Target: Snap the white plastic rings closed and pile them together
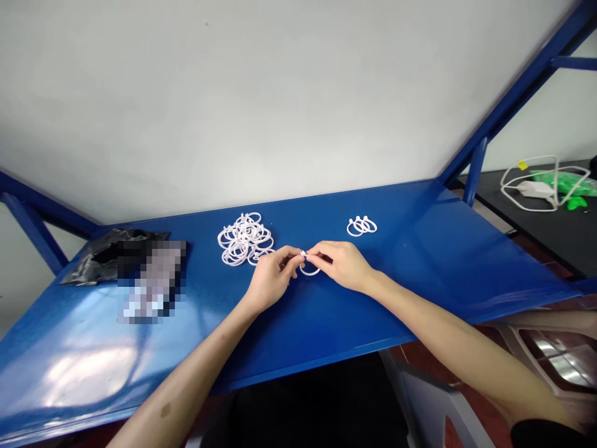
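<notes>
A white plastic ring [310, 272], which looks like a shower curtain ring, is pinched between both hands a little above the blue table. My left hand [276, 274] is closed, its thumb and fingertips on the left of the ring's top. From the other side, my right hand [342, 264] pinches the same top part, and the fingertips of both hands nearly meet there. The fingers partly hide the ring's joint. Just beyond my left hand lies a heaped pile of similar white rings [237, 249]. Several more rings [356, 229] lie overlapping beyond my right hand.
The blue table [317, 330] runs up to a pale wall. A crumpled black plastic bag [100, 255] and a pixelated item [156, 280] lie at the left. On a dark table at the right are a white cable [506, 193] and green plastic [576, 202]. Blue frame posts [476, 171] stand at the sides.
</notes>
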The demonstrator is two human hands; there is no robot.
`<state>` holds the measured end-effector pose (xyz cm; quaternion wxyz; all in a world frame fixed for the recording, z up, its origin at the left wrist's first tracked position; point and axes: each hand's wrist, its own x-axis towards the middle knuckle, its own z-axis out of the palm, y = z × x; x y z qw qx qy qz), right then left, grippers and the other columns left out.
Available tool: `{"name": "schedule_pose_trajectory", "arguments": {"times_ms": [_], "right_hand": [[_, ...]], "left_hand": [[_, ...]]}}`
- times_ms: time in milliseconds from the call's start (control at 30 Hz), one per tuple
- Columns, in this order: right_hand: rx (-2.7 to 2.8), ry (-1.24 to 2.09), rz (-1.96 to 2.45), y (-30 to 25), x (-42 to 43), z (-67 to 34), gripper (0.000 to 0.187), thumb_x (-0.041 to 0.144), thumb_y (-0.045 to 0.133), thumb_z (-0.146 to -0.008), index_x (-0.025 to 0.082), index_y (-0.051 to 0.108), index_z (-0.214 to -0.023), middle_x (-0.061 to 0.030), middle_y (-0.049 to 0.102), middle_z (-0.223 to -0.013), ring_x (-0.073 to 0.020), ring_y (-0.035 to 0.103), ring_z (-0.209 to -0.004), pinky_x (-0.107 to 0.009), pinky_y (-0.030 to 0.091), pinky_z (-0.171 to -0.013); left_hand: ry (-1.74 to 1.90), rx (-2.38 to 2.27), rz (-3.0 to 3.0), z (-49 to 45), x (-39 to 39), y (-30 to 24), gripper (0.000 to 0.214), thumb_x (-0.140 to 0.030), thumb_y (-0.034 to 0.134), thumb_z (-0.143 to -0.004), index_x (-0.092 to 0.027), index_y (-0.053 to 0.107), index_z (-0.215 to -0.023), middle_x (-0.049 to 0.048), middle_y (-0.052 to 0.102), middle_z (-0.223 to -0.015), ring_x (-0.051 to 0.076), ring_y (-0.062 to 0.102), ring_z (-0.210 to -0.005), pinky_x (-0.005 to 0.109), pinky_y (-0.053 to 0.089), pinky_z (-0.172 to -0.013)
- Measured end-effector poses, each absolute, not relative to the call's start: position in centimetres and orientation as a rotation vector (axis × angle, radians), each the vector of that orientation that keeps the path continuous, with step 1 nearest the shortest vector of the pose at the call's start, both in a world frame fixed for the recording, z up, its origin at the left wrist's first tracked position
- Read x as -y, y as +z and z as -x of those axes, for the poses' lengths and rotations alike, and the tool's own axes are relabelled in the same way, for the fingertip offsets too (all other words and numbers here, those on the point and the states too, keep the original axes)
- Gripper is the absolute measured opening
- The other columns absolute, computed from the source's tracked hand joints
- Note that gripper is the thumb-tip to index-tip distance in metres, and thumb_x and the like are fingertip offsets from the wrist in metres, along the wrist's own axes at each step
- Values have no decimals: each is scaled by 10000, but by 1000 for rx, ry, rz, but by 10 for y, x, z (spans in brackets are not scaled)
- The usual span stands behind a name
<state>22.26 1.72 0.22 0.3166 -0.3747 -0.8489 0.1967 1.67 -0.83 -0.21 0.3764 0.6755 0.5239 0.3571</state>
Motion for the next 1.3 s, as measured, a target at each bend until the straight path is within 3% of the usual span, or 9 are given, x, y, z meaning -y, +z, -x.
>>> {"name": "schedule_pose_trajectory", "arguments": {"times_ms": [100, 267, 367, 567, 733, 833, 1000, 1133, 1300], "right_hand": [[2366, 315, 906, -2, -16, -223, 233, 301, 515, -1046, 216, 708, -946, -27, 772, -938, -160, 696, -825, -261, 459, -703], [2535, -130, 776, -9, -12, -223, 315, 224, 443, -1061, 187, 677, -854, -35, 709, -753, -170, 609, -689, -313, 402, -641], [2546, -222, 766, -10, -11, -222, 323, 206, 434, -1061, 186, 673, -844, -34, 689, -729, -171, 586, -677, -324, 380, -632], [2435, -79, 1009, -6, -17, -217, 310, 323, 443, -1076, 214, 719, -988, -38, 752, -871, -174, 656, -800, -303, 437, -709], [2224, 40, 1501, 10, -44, -245, 269, 322, 477, -1056, 238, 732, -1081, -55, 734, -1055, -205, 672, -935, -294, 457, -713], [2006, -78, 1842, 21, -63, -281, 296, 294, 467, -1039, 226, 740, -1130, -113, 693, -1124, -255, 649, -1002, -323, 470, -730], [1747, -23, 2229, 27, -79, -324, 276, 273, 528, -987, 233, 765, -1120, -130, 716, -1123, -265, 672, -979, -341, 491, -745], [1739, 143, 2323, 25, -82, -327, 200, 283, 594, -952, 248, 774, -1030, -107, 766, -1032, -263, 706, -944, -349, 503, -756], [1789, 161, 2333, 25, -81, -322, 213, 289, 582, -962, 250, 767, -1061, -118, 763, -1077, -278, 710, -989, -355, 502, -771]], "left_hand": [[903, -1415, -1773, -21, 13, -1, 229, -379, 554, -945, -209, 702, -905, -36, 640, -583, 124, 588, -503, 236, 445, -547], [941, -1501, -1853, -28, 20, -4, 185, -256, 541, -924, -209, 685, -819, -33, 647, -573, 132, 599, -507, 245, 438, -575], [941, -1497, -1897, -29, 19, -7, 187, -238, 536, -930, -210, 686, -822, -27, 664, -601, 135, 609, -523, 247, 447, -587], [960, -1499, -2227, -18, 5, -5, 241, -316, 505, -1002, -217, 724, -985, 36, 768, -892, 182, 683, -773, 292, 506, -727], [1096, -1884, -2524, 16, -17, 0, 294, -319, 489, -1008, -189, 739, -1091, 123, 726, -988, 276, 605, -957, 416, 484, -887], [970, -2065, -2553, 37, -24, 1, 303, -295, 507, -983, -220, 730, -1173, 144, 682, -1145, 313, 568, -1028, 456, 461, -883], [759, -2157, -2568, 51, -27, -3, 280, -317, 509, -969, -248, 776, -1018, 119, 668, -1157, 314, 541, -1021, 429, 451, -800], [836, -2144, -2540, 50, -28, -3, 273, -319, 510, -980, -237, 766, -940, 121, 675, -1138, 306, 526, -998, 438, 447, -806], [1028, -2026, -2577, 43, -25, 2, 261, -331, 517, -998, -228, 754, -958, 118, 661, -1124, 279, 526, -965, 416, 464, -828]]}}
